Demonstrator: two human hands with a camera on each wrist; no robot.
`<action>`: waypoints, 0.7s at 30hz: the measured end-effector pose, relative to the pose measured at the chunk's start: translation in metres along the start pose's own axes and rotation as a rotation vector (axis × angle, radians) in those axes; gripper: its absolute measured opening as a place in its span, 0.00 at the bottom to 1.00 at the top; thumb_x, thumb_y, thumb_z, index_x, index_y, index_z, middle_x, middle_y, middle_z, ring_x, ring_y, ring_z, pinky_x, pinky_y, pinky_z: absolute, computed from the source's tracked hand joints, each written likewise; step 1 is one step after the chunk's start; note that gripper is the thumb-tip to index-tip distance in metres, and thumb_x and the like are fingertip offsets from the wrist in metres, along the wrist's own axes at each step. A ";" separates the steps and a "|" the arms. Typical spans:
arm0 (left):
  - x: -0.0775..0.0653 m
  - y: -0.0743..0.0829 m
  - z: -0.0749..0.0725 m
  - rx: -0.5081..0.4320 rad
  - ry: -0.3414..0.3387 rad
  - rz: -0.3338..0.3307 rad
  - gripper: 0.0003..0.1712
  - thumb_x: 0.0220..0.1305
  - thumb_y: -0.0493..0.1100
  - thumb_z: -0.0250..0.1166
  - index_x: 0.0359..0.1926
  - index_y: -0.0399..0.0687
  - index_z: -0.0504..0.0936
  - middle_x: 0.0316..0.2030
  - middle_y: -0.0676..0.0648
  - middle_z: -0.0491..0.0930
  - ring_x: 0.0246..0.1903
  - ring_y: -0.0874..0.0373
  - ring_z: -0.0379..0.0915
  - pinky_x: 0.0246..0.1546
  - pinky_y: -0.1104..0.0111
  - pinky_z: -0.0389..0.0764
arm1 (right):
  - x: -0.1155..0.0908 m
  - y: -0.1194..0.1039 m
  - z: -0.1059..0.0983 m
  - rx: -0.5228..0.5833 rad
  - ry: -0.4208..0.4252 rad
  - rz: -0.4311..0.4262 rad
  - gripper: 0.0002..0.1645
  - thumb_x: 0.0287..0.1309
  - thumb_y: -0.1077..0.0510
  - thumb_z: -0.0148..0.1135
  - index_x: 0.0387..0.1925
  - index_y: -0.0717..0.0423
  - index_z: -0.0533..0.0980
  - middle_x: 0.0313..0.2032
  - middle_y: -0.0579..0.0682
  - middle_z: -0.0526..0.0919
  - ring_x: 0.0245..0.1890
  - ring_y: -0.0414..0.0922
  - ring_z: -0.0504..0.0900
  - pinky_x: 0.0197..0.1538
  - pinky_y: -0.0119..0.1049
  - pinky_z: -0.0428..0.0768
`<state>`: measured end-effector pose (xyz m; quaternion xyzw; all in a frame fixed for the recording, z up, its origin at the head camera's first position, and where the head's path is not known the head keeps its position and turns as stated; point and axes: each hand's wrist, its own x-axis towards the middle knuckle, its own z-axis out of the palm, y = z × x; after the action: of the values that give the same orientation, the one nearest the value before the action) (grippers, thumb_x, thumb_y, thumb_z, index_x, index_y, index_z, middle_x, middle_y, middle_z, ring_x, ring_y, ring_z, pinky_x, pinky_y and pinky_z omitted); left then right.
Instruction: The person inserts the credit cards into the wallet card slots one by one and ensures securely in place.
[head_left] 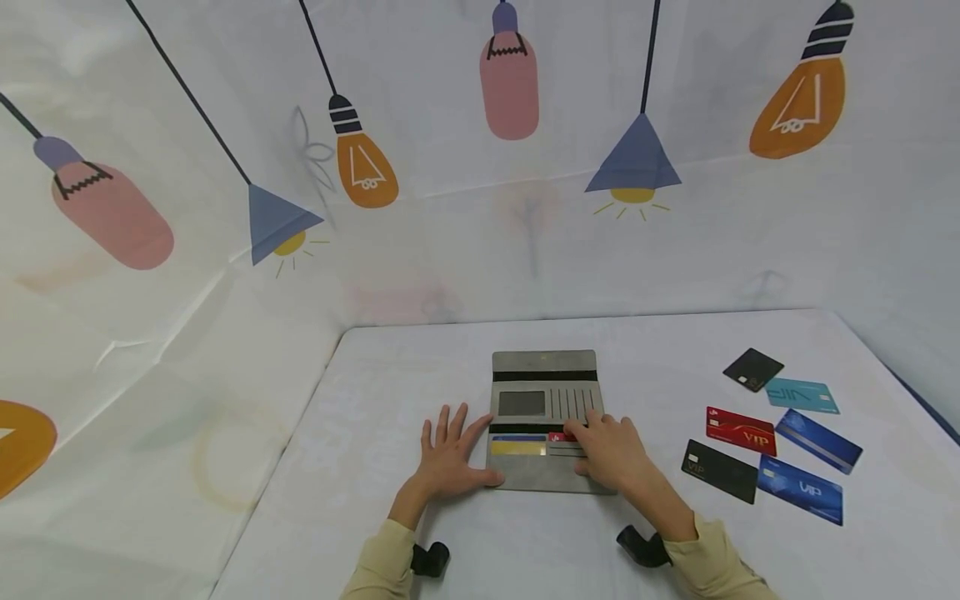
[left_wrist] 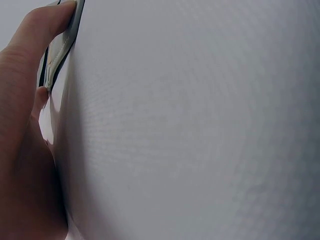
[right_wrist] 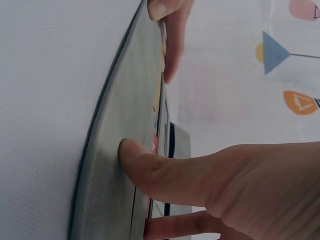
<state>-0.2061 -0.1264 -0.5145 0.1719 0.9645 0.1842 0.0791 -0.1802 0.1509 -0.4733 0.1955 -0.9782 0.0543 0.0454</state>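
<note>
A grey card wallet lies unfolded flat on the white table, with slots and a clear window. A yellow card and the edge of a blue card show in its lower left slots. A red card shows in a slot on the lower right. My left hand is spread at the wallet's left edge, thumb and index finger touching it. Over the lower right slots, my right hand presses by the red card with its fingertips; its thumb rests on the wallet's grey surface. Its fingers partly hide the red card.
Right of the wallet lie several loose cards: a small black card, a teal card, a red VIP card, a black VIP card, a blue striped card and a blue VIP card. Lamp-printed white sheeting stands behind.
</note>
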 end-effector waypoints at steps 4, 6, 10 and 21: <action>0.000 0.000 0.000 -0.005 0.004 0.005 0.54 0.49 0.71 0.67 0.74 0.60 0.61 0.77 0.40 0.48 0.76 0.36 0.32 0.69 0.35 0.35 | 0.000 0.000 0.000 0.017 -0.011 0.008 0.29 0.43 0.53 0.79 0.47 0.53 0.77 0.37 0.56 0.76 0.35 0.55 0.78 0.32 0.50 0.77; 0.000 -0.001 0.000 -0.004 0.005 0.005 0.54 0.49 0.71 0.67 0.74 0.60 0.61 0.77 0.40 0.48 0.76 0.36 0.32 0.69 0.35 0.35 | 0.000 0.000 0.000 0.038 -0.020 0.013 0.28 0.44 0.54 0.79 0.47 0.53 0.76 0.38 0.57 0.76 0.37 0.56 0.78 0.32 0.50 0.78; 0.000 0.000 0.000 -0.002 0.004 0.003 0.54 0.49 0.71 0.67 0.74 0.60 0.60 0.77 0.40 0.47 0.76 0.36 0.32 0.69 0.35 0.35 | 0.000 0.000 -0.001 0.077 -0.038 0.020 0.27 0.45 0.56 0.78 0.47 0.53 0.76 0.40 0.58 0.75 0.39 0.57 0.76 0.31 0.51 0.79; 0.000 0.000 0.000 -0.001 0.004 0.002 0.54 0.49 0.71 0.67 0.74 0.61 0.60 0.77 0.40 0.47 0.76 0.36 0.32 0.69 0.35 0.35 | 0.001 0.000 -0.002 0.094 -0.068 0.028 0.25 0.47 0.57 0.77 0.46 0.51 0.75 0.38 0.57 0.74 0.38 0.56 0.75 0.32 0.50 0.78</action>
<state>-0.2062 -0.1267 -0.5147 0.1722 0.9644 0.1851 0.0770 -0.1814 0.1508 -0.4713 0.1854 -0.9781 0.0943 0.0022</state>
